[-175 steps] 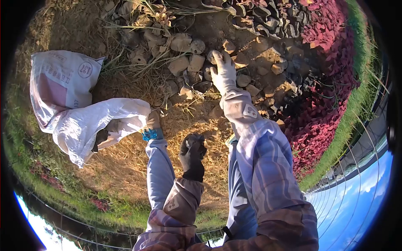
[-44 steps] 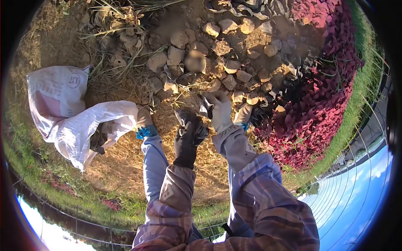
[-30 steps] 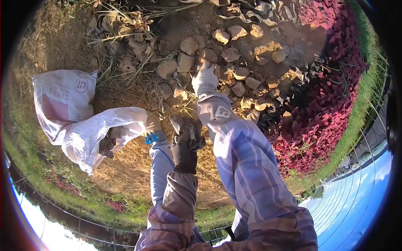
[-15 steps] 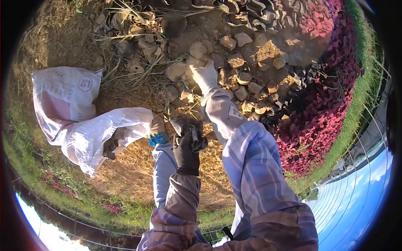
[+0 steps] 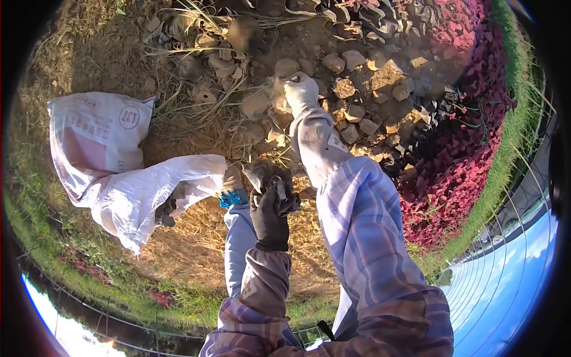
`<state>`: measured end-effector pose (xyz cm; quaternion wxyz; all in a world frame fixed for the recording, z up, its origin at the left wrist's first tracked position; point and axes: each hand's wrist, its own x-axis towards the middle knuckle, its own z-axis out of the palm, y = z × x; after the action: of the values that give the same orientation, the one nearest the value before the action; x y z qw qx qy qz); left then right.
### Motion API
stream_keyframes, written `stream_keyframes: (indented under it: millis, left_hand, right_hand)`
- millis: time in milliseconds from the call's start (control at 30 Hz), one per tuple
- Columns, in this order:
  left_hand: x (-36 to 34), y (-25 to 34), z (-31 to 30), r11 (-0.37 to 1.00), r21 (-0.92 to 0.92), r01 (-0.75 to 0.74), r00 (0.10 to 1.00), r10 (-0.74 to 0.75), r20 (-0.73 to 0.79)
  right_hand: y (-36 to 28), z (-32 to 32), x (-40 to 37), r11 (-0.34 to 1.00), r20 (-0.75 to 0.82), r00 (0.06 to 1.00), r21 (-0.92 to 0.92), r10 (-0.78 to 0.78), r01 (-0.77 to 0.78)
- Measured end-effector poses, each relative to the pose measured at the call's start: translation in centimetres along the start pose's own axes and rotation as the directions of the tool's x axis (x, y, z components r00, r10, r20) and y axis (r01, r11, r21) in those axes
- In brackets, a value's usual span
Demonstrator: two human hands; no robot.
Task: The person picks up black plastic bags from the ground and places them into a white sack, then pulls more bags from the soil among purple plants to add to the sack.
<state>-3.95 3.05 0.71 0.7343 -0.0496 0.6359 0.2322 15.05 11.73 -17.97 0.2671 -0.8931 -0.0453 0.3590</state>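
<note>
My left hand [image 5: 271, 217], in a dark glove, is closed round a bundle of dark, jagged pieces [image 5: 275, 181] near the lower middle of the view. My right hand [image 5: 301, 94], in a pale glove, reaches forward to the stony ground; its fingers are curled, and whatever lies in them is hidden. Just beyond it sits a round stone [image 5: 286, 67], and a flatter stone [image 5: 254, 105] lies to its left. A white woven sack [image 5: 128, 190] with dark lumps in its mouth lies to the left of my left hand.
Scattered stones [image 5: 369, 126] cover the soil right of my right hand. Red-leaved plants [image 5: 452, 184] and a grass strip [image 5: 517, 128] border the right side. Dry stalks [image 5: 178, 98] lie at the upper left. A wire fence [image 5: 505, 226] stands beyond the grass.
My right hand has shifted slightly right and away from the round stone, its fingers more curled. My left hand still holds the dark pieces. The view has shifted a little.
</note>
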Motion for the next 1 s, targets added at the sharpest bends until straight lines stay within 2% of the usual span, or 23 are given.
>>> stream_keyframes:
  millis: [33,100,133,233,267,300,367,400,500,533,633,667,700,733,767,833,867,900,933,967,1000]
  left_hand:
    - [0.1,-0.1,-0.3,1.0,-0.004,0.009,1.0,-0.009,0.0]
    - [0.1,-0.2,-0.6,1.0,0.001,-0.006,1.0,0.006,0.011]
    - [0.1,-0.2,-0.6,1.0,0.001,-0.016,1.0,0.016,0.017]
    - [0.0,0.2,-0.3,0.995,-0.103,0.004,0.999,-0.008,-0.039]
    - [-0.2,0.3,0.0,0.996,-0.092,-0.013,0.999,0.009,-0.042]
    - [-0.3,0.7,0.3,0.996,-0.08,-0.032,0.999,0.028,-0.044]
    - [-0.4,1.3,0.4,0.996,-0.068,-0.06,0.997,0.057,-0.052]
    - [-0.4,1.5,0.4,0.995,-0.071,-0.064,0.996,0.06,-0.059]
    - [0.1,1.3,-0.9,0.995,-0.07,-0.064,0.995,0.059,-0.075]
    - [0.1,1.3,-0.9,0.995,-0.073,-0.062,0.995,0.057,-0.076]
    - [-0.1,1.9,-0.5,0.996,-0.06,-0.068,0.996,0.065,-0.062]
    - [0.0,1.9,-0.7,0.986,0.086,-0.14,0.989,0.144,-0.037]
    - [0.1,1.7,-1.1,0.951,0.228,-0.209,0.977,0.215,-0.002]
    - [0.2,1.6,-1.1,0.892,0.36,-0.274,0.96,0.278,0.043]
    - [0.1,1.6,-1.2,0.882,0.381,-0.276,0.959,0.279,0.05]
    - [0.1,1.6,-1.0,0.874,0.404,-0.269,0.962,0.267,0.063]
    - [0.0,1.6,-0.9,0.875,0.409,-0.26,0.964,0.256,0.067]
    - [0.1,1.6,-0.8,0.883,0.402,-0.242,0.97,0.233,0.073]
    - [0.3,1.5,-0.8,0.892,0.392,-0.227,0.974,0.214,0.076]
    - [0.3,1.4,-0.8,0.918,0.343,-0.202,0.979,0.19,0.069]
    - [0.3,1.3,-0.9,0.94,0.292,-0.177,0.984,0.166,0.062]
  right_hand:
    - [-0.6,-0.6,0.3,1.0,-0.044,0.999,-0.013,0.004,-0.005]
    - [0.2,-0.8,1.2,0.954,-0.139,0.947,-0.113,-0.291,0.277]
    - [0.0,-1.7,1.1,0.776,-0.082,0.828,-0.41,-0.555,0.479]
    - [-1.5,-1.3,-1.9,0.463,0.297,0.784,-0.673,-0.545,0.577]
    - [-1.2,-0.1,-2.4,0.512,0.349,0.778,-0.601,-0.523,0.614]
    - [-1.2,1.3,-2.7,0.499,0.492,0.847,-0.692,-0.202,0.521]
    - [-0.3,4.2,-2.8,0.686,0.432,0.9,-0.639,-0.053,0.348]
    - [-1.2,3.7,-3.2,0.805,0.437,0.898,-0.516,-0.046,0.292]
    - [-0.7,4.8,-4.8,0.826,0.36,0.9,-0.408,-0.246,0.389]
    - [-0.9,4.6,-4.8,0.807,0.452,0.872,-0.436,-0.186,0.398]
    - [-0.3,4.7,-4.2,0.825,0.435,0.875,-0.398,-0.214,0.4]
    - [0.0,4.3,-3.8,0.891,0.383,0.91,-0.344,-0.157,0.298]
    - [0.7,3.9,-2.4,0.903,0.351,0.914,-0.295,-0.202,0.313]
    - [1.0,3.5,-1.0,0.982,0.388,0.906,-0.011,-0.169,0.188]
    - [1.4,2.9,0.4,0.963,0.429,0.891,0.266,-0.149,0.033]
    - [-0.1,-0.1,1.9,0.976,0.369,0.922,-0.129,-0.116,0.174]
    - [-1.3,-1.3,2.0,0.89,0.243,0.966,-0.416,-0.089,0.187]
    - [-3.2,-2.8,1.3,0.95,0.188,0.982,-0.309,0.006,0.053]
    - [-1.9,-2.4,2.7,0.998,0.197,0.979,0.031,-0.061,0.057]
    - [-2.2,-2.7,3.0,0.93,0.189,0.973,0.365,-0.13,0.053]
    - [-1.9,-4.0,3.1,0.997,-0.032,0.996,0.006,-0.078,0.078]
